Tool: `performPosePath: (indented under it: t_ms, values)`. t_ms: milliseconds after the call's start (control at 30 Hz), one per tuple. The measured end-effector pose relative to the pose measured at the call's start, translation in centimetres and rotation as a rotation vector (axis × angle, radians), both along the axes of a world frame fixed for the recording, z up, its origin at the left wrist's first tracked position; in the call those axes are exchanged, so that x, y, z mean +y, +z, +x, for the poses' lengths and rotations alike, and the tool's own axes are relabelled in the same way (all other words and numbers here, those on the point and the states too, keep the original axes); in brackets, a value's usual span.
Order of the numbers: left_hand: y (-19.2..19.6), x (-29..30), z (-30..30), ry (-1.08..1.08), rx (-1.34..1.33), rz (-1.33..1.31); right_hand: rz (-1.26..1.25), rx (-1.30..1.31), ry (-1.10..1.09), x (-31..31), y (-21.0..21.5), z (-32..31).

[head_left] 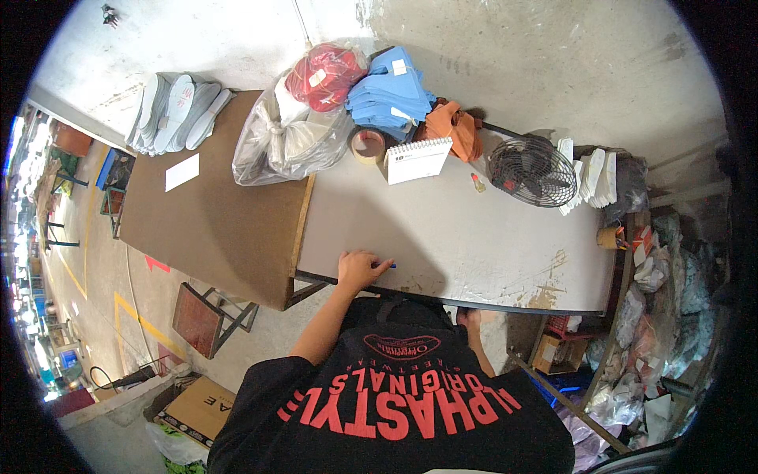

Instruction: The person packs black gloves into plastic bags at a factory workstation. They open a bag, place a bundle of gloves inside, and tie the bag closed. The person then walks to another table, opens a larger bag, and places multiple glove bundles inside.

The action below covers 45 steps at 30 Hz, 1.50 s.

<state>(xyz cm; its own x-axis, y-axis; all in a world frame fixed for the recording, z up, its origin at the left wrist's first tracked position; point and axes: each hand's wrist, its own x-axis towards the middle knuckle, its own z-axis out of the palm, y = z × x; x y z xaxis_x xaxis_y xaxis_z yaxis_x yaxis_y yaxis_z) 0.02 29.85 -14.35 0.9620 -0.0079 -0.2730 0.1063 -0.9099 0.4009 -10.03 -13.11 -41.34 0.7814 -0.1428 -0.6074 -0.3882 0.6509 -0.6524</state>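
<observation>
On the near edge of the grey table (489, 253), my left hand (362, 270) rests with its fingers curled. A short blue tip of a slim, pen-like thing (392, 266) sticks out beyond the fingertips; the rest is hidden in the hand. My right hand (469, 317) hangs low, just below the table's front edge and close to my body. Its fingers are partly hidden, and I cannot make out anything in it.
Along the wall stand a clear plastic bag (292, 142), blue folded pieces (391, 95), orange pieces (452, 130), a tape roll (368, 146), a desk calendar (418, 162) and a black fan (533, 170). Grey insoles (178, 114) lie on the brown table (213, 213). A stool (201, 320) stands at left.
</observation>
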Motion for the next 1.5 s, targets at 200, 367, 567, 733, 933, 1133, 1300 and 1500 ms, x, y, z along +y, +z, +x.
performPosePath:
  t_ms: [200,367,567,733,933,1133,1300,1500]
  values:
    - [-0.1,0.2,0.5,-0.016,0.081,0.006,0.219,0.147,-0.056,-0.9,-1.3,0.1]
    - [-0.5,0.3,0.6,0.038,0.068,-0.023,0.234,0.279,0.073,-1.3,1.3,0.4]
    - [-0.6,0.4,0.8,0.023,0.108,-0.011,0.118,0.438,0.533,3.2,10.1,2.7]
    - [-0.5,0.2,0.3,0.024,0.069,0.013,-0.006,0.572,1.01,7.3,18.3,6.2]
    - [-1.3,-0.5,-1.0,0.136,0.0,-0.07,-0.251,0.632,1.421,7.6,24.5,9.1]
    - [-0.4,1.6,-9.2,0.486,0.018,-0.429,-0.812,0.021,1.748,2.2,26.9,14.0]
    - [3.7,4.6,-24.4,0.271,0.478,-0.347,-1.395,-0.288,2.011,-1.7,30.8,16.8]
    - [6.3,-5.3,-35.8,0.658,0.555,-0.922,-0.8,-0.171,2.446,1.2,31.2,16.9]
